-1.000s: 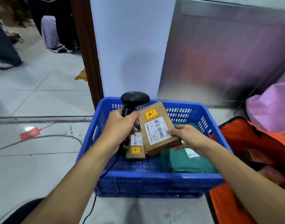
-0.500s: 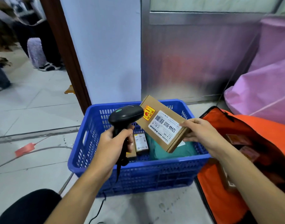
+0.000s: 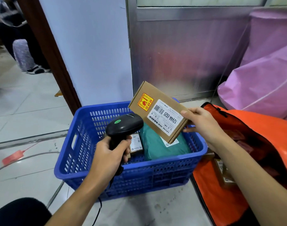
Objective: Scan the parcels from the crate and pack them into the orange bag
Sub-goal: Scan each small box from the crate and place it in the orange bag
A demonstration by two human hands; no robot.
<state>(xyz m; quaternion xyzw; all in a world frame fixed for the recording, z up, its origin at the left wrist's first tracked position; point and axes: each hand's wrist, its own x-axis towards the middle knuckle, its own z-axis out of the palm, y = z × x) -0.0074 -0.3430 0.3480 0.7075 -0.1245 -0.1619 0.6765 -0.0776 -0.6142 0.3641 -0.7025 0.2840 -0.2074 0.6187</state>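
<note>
My right hand (image 3: 200,123) grips a flat brown cardboard parcel (image 3: 157,110) by its right end, tilted above the blue crate (image 3: 84,160), its white label and yellow sticker facing me. My left hand (image 3: 107,157) holds a black barcode scanner (image 3: 124,126) by the handle, its head pointing toward the parcel from the lower left. Inside the crate lie a green mailer bag (image 3: 157,144) and a small brown box (image 3: 136,142). The orange bag (image 3: 224,185) lies open at the right with parcels inside.
Large pink sacks (image 3: 261,79) are stacked at the right against a metal wall panel (image 3: 180,54). A grey cable and a red tag (image 3: 13,156) lie on the tiled floor at the left. A person's legs and shoes (image 3: 35,69) stand at the far left.
My right hand has lifted the cardboard parcel out of the crate and up to the right. The scanner has turned to face its label, and my view has swung right toward the orange bag.
</note>
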